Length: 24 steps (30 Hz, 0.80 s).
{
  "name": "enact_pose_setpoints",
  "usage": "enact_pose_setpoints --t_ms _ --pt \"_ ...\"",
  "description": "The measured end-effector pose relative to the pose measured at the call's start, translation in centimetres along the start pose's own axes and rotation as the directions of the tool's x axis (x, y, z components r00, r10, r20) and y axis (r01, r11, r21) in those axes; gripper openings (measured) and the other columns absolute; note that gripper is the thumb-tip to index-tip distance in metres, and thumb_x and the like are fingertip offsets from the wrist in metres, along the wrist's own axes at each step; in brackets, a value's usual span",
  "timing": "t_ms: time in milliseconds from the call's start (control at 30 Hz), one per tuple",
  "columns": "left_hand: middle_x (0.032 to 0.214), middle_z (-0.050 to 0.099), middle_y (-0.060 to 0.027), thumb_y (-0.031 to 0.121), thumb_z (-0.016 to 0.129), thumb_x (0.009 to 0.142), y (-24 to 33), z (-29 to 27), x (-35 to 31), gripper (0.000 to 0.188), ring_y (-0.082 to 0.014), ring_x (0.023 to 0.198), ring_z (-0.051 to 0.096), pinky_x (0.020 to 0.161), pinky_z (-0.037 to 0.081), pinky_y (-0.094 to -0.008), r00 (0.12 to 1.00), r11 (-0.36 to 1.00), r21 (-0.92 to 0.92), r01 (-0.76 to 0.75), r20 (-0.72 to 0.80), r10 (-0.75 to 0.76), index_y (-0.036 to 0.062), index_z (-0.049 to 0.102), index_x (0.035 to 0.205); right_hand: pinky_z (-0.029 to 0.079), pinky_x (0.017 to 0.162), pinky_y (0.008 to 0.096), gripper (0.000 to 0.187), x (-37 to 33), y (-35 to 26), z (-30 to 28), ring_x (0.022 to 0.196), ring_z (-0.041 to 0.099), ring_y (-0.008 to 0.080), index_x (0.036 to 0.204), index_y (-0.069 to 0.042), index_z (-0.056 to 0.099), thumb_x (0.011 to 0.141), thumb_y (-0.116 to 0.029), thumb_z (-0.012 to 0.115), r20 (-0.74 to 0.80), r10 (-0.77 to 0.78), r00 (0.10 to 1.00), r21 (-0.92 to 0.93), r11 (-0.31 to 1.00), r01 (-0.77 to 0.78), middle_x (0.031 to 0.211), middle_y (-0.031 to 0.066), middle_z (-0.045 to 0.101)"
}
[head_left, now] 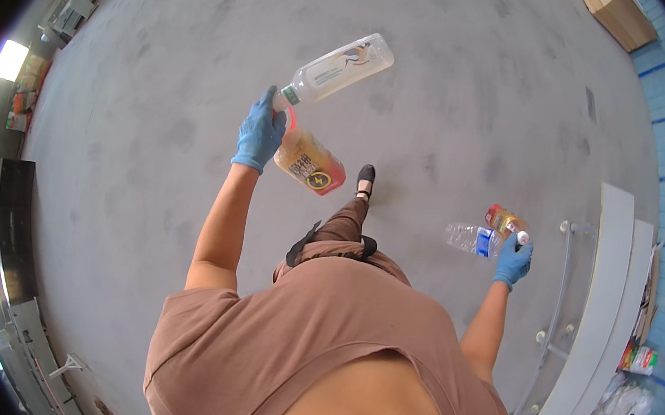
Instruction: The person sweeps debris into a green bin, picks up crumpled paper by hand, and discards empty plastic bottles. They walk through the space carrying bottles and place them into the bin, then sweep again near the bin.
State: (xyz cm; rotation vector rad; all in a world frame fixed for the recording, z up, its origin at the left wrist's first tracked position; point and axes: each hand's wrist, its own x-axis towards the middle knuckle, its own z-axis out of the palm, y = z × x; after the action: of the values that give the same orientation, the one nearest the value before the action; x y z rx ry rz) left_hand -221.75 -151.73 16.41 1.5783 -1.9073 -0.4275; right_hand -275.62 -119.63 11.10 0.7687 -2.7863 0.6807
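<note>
Blue gloves cover both of my hands. My left hand (261, 130), stretched out ahead, is closed round the neck of a clear plastic bottle (344, 68) with a green band, which points away to the right. Beside it hangs a large bottle (310, 161) with a yellow and red label and a pink handle, held by the same hand. Out to the right, my right hand (513, 261) is closed on two bottles at their necks: a clear bottle with a blue label (473, 240) and a bottle with a red and orange label (503, 220). The fingers' exact grip is partly hidden.
Grey concrete floor (461, 83) spreads around me, with my shoe (365, 178) stepping forward. On the right stand a metal-framed rack on wheels (558, 299) and long white panels (594, 319). A cardboard box (619, 19) sits at far right, a dark panel (17, 229) at left.
</note>
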Motion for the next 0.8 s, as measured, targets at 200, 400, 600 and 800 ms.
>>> enact_pose_setpoints --t_ms 200,400,600,800 --pt "0.119 0.063 -0.0224 0.019 0.056 0.094 5.4 9.0 13.2 0.052 -0.0417 0.102 0.065 0.085 0.054 -0.0503 0.999 0.998 0.024 -0.050 0.013 0.049 0.0122 0.045 0.144 0.054 0.070 0.0449 0.039 11.9 -3.9 4.7 0.080 0.071 0.0327 0.100 -0.006 0.065 0.087 -0.042 0.069 -0.089 0.100 0.991 0.075 0.993 -0.094 0.087 0.0146 0.072" --pt "0.118 0.063 -0.0221 0.020 0.055 0.095 11.6 16.9 28.7 0.053 -0.0422 0.100 0.065 0.085 0.054 -0.0498 0.988 0.992 0.034 -0.124 0.100 0.120 0.0126 0.043 0.145 0.054 0.071 0.0457 0.038 18.0 -2.9 7.5 0.082 0.070 0.0340 0.104 -0.010 0.066 0.086 -0.043 0.066 0.029 0.305 0.952 -0.095 0.949 -0.301 0.090 0.0137 0.072" --pt "0.119 0.062 -0.0219 0.019 0.054 0.094 17.6 26.1 42.7 0.054 -0.0422 0.100 0.065 0.085 0.053 -0.0499 0.983 0.991 0.031 -0.132 0.132 0.127 0.0128 0.041 0.146 0.054 0.072 0.0492 0.041 26.1 -0.8 14.8 0.083 0.070 0.0376 0.108 -0.010 0.064 0.086 -0.045 0.064 0.048 0.325 0.944 -0.290 0.909 -0.299 0.090 0.0156 0.073" --pt "0.119 0.062 -0.0221 0.018 0.056 0.094 22.7 31.9 54.3 0.054 -0.0414 0.099 0.065 0.084 0.054 -0.0496 0.992 0.990 0.081 -0.115 0.059 0.110 0.0130 0.042 0.146 0.054 0.071 0.0497 0.038 46.9 -7.8 22.7 0.082 0.070 0.0392 0.102 -0.010 0.067 0.086 -0.044 0.067 0.111 0.138 0.984 -0.155 0.981 -0.120 0.088 0.0179 0.072"
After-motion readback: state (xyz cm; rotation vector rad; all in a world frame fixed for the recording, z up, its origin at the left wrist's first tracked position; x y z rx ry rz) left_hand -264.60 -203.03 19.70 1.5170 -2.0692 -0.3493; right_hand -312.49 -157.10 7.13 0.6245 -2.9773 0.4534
